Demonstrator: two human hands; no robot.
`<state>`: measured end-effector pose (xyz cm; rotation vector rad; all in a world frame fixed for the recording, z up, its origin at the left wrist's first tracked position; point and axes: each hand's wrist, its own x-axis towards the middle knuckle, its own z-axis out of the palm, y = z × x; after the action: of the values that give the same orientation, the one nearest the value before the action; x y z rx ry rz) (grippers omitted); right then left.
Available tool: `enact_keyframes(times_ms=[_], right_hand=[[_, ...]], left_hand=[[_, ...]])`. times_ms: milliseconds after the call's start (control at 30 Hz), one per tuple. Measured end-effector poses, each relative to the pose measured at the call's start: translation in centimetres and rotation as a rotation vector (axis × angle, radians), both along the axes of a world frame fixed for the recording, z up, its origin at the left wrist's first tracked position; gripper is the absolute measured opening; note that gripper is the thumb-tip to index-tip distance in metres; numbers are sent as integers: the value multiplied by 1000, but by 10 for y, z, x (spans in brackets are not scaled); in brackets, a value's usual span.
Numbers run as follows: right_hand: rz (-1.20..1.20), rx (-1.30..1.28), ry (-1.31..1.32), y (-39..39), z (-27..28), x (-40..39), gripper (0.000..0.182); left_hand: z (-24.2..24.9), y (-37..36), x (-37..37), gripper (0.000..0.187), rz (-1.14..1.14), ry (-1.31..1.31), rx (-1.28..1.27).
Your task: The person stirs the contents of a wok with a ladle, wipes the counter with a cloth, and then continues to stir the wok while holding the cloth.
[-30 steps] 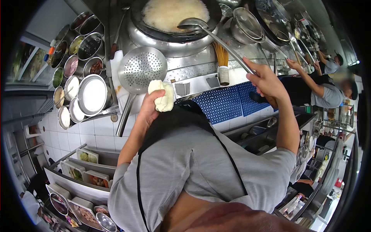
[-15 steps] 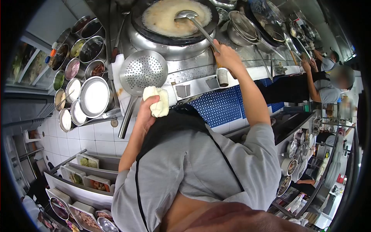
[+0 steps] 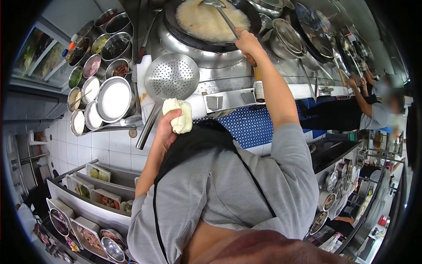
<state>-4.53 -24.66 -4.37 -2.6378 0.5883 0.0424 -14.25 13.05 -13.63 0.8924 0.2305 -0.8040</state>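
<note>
A folded pale cloth is gripped in my left hand, just below a perforated strainer that rests on the counter edge. My right hand is closed round the handle of a metal ladle. The ladle's bowl lies at the far side of a wok full of bubbling, cloudy yellowish liquid. Whatever is under the liquid is hidden by foam.
Metal bowls of ingredients and a large bowl of white contents stand at the left. Sieves over a pot are right of the wok. Co-workers stand farther right. Open drawers hold food trays at lower left.
My right hand and the ladle have moved up, the ladle's bowl now nearer the wok's far rim. My left hand still grips the cloth. The view has shifted slightly.
</note>
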Motion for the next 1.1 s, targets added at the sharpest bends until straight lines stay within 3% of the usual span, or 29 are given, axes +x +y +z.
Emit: enact_keyframes(times_ms=[167, 200, 400, 767, 967, 1100], right_hand=[[55, -54, -29, -11, -8, -23, 39], [12, 3, 71, -1, 9, -31, 43], [17, 131, 111, -13, 16, -69, 57], [-86, 229, 156, -1, 72, -145, 58], [-237, 389, -16, -13, 60, -152, 58], [-303, 479, -206, -30, 14, -113, 60]], left_hand=[[-4, -2, 2, 45, -5, 0, -25], [-3, -2, 2, 45, -18, 4, -26], [-6, -17, 5, 44, -85, 34, -11], [-9, -29, 10, 47, -147, 25, -38], [-8, -29, 12, 47, -145, 30, -56], [-8, -29, 11, 47, -149, 28, -24]])
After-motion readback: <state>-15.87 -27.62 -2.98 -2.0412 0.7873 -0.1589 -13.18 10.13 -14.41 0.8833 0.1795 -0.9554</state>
